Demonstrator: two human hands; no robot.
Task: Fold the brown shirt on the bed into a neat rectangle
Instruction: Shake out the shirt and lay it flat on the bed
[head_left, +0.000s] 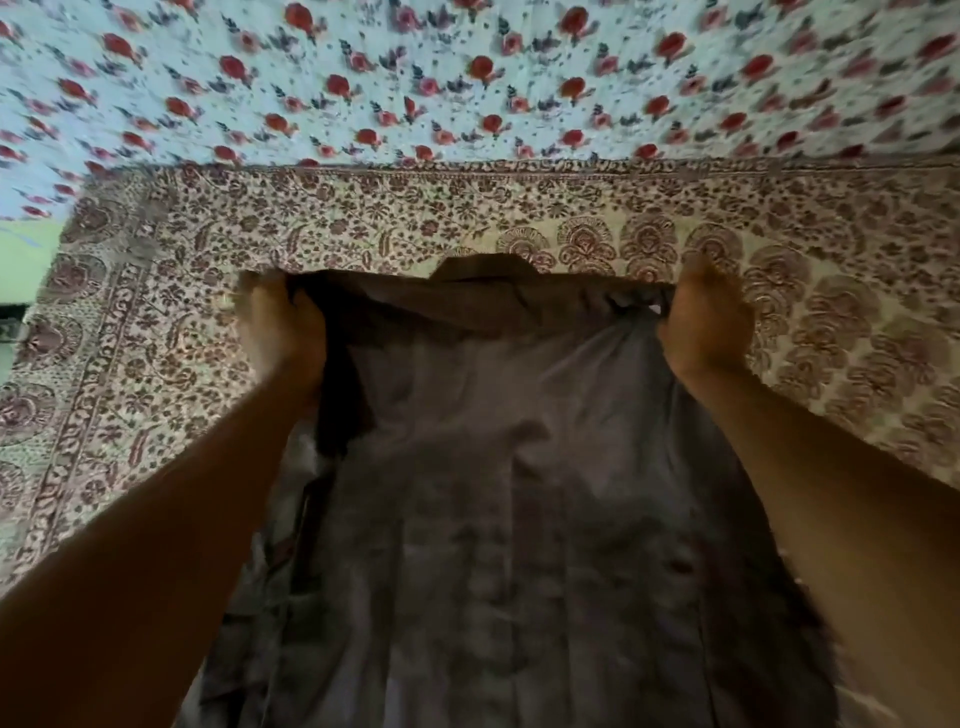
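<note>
My left hand (283, 325) and right hand (706, 317) each grip a shoulder of the brown shirt (498, 467), spreading it over the bed (156, 270). Next, I judge: lay it flat.

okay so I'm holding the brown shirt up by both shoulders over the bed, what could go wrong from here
1. The brown shirt hangs creased; laid down like this, wrinkles may get folded in.
2. The left hand and right hand bunch the shoulders, so edges could land uneven.
3. The collar might flip under.
</note>
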